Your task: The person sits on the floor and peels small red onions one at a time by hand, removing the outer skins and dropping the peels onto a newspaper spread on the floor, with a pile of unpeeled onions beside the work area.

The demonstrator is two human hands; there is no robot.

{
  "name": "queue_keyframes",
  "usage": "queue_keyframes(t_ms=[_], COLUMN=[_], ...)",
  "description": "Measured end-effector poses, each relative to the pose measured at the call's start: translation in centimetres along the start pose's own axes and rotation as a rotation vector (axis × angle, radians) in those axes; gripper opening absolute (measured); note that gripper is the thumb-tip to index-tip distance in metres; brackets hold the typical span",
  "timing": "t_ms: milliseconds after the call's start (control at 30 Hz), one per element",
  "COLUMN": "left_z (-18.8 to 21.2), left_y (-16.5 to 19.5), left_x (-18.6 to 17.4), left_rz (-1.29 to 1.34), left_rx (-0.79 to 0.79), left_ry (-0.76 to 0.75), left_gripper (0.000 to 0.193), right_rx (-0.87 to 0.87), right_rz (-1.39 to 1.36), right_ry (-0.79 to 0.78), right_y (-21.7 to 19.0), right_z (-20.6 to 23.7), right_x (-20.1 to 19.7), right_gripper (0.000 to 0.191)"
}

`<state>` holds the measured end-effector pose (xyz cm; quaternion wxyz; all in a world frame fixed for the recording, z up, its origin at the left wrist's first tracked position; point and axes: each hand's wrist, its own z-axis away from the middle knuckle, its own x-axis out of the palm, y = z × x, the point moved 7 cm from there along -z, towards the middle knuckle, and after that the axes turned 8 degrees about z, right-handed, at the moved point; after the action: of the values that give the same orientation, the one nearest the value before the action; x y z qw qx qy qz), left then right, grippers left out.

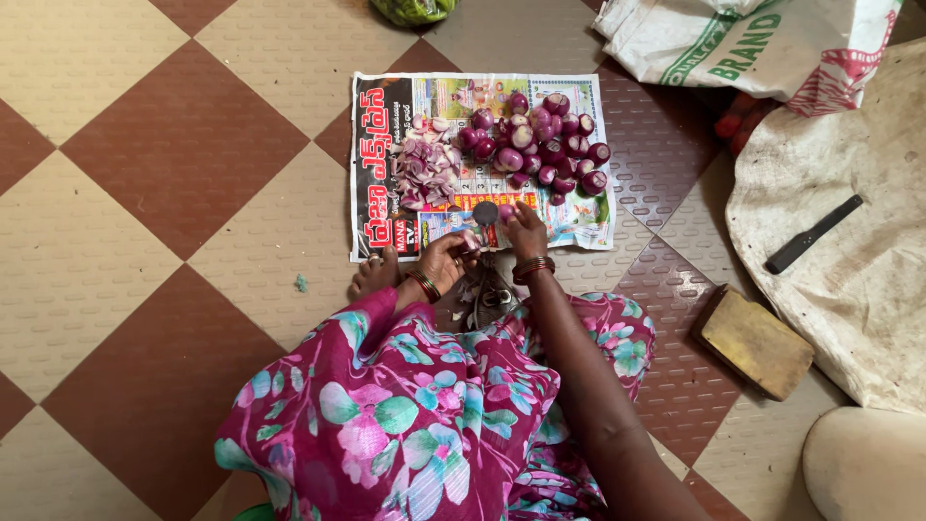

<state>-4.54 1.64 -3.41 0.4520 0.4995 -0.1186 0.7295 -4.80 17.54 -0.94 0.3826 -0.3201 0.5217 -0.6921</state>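
The person wears a magenta garment (405, 415) printed all over with large pink flowers and pale green and teal leaves; it spreads in loose folds over the lap and knees. Stacked bangles (423, 285) in red and gold circle the left wrist, and a matching set (533, 267) circles the right wrist (thin bands, close together). Both forearms are bare below the cloth, and one bare foot (376, 273) shows past the hem.
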Motion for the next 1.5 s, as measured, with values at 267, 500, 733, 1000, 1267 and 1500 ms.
queue_keyframes(t_ms=[267,500,733,1000,1267,1500], left_z=[-0.2,0.0,0.0,-0.6,-0.2,-0.2], left_y=[0.1,-0.5,-0.7,-1.4,-0.2,0.8], left_x=[-1.8,-1.7,-1.9,-0.6,0.8,0.6], left_rz=[-0.100,-0.222,-0.199,-0.705,-0.798,-1.083], left_rx=[0.082,0.040,0.007,0.198,0.416,0.607], left_ry=[-0.053,-0.062,-0.052,-0.178,-0.224,0.019], left_gripper=[0.028,0.030,0.040,0.027,0.014,0.016], right_rx=[0.155,0.394,0.257,0.062,-0.019,-0.019], right_rz=[1.097,1.756,1.635,0.518,0.562,0.497], right_ry=[-0.068,-0.476,-0.368,-0.236,-0.207,-0.148], right_y=[0.4,4.9,4.8,3.6,4.6,4.3], right_z=[1.5,3.2,2.2,5.0,3.4,3.1], right_x=[-5.1,-5.1,-4.4,-4.8,-2.8,-2.2], right_gripper=[0.034,0.049,0.034,0.018,0.021,0.017])
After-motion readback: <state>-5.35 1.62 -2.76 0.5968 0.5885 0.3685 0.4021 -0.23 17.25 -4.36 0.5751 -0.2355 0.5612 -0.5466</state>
